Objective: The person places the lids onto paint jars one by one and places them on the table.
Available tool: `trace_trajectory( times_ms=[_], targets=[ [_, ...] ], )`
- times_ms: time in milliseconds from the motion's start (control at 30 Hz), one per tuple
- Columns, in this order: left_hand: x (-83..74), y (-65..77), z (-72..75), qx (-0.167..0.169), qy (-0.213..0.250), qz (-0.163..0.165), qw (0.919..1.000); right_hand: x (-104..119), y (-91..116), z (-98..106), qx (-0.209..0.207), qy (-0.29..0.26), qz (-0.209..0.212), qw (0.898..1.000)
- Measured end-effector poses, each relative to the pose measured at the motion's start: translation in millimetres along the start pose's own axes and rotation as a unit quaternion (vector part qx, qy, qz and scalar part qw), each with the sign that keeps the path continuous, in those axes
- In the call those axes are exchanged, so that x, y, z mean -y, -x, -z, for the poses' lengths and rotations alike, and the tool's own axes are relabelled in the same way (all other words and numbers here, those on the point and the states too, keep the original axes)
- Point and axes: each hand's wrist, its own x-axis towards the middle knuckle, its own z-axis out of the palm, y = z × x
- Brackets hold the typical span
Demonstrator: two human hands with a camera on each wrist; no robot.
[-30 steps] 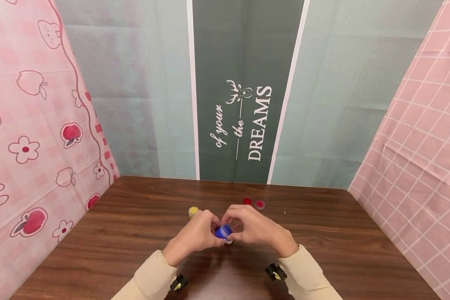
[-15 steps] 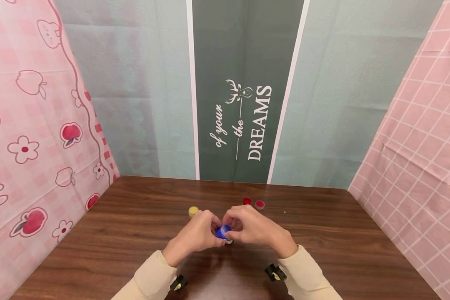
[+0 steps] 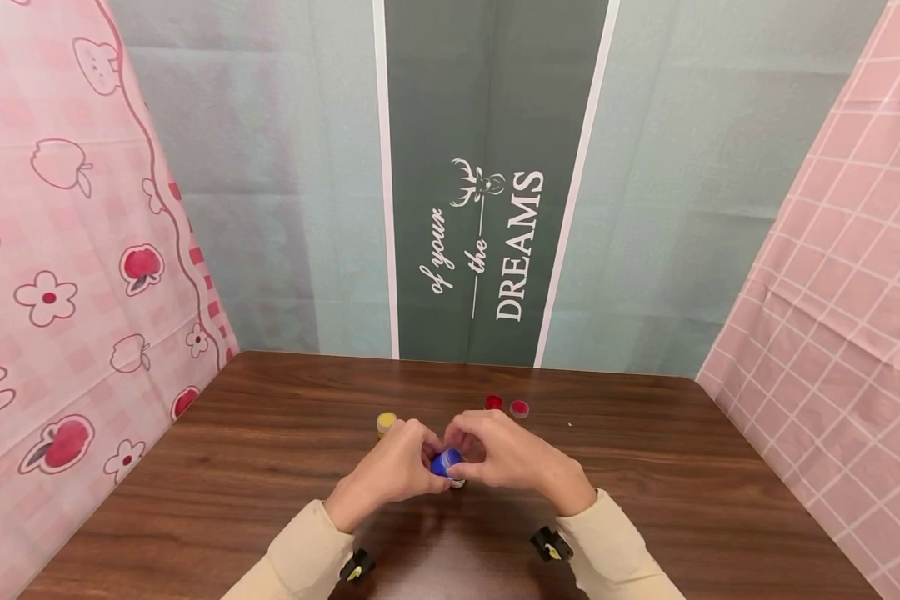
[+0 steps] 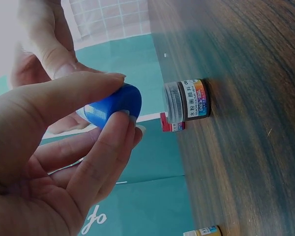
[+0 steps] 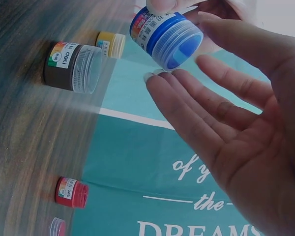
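A small blue paint jar [image 3: 445, 462] with a clear screw lid [image 5: 179, 46] is held tilted above the table. My left hand [image 3: 393, 467] grips the blue body between thumb and fingers, plainest in the left wrist view. At the lid end, my right hand [image 3: 506, 450] has its thumb and fingertips around the lid's rim; how firmly they press is hard to see. Through the lid, blue shows inside. A dark brown paint jar [image 4: 189, 101] with a clear lid stands just below the hands.
A yellow paint jar [image 3: 386, 423] stands left of the hands. Farther back are a red paint jar [image 3: 493, 402] and, beside it, a loose lid with red inside [image 3: 520, 409]. A tiny white speck [image 3: 569, 425] lies on the wooden table [image 3: 645, 467]. Cloth hangs on three sides.
The right thumb and fingers shift slightly at the lid, and the blue jar's tilt alters a little. Both hands otherwise keep their place.
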Motion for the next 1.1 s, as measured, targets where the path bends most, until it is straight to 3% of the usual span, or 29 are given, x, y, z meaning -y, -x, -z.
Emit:
trace_trajectory(
  times_ms=[267, 1100],
  targets=[
    [0.1, 1.7, 0.6, -0.004, -0.003, 0.002, 1.0, 1.0, 1.2, -1.6, 0.009, -0.037, 0.003, 0.999],
    [-0.4, 1.6, -1.2, -0.009, -0.011, 0.003, 0.9999, -1.1, 2.0, -4.1, 0.004, -0.021, 0.027, 0.999]
  ],
)
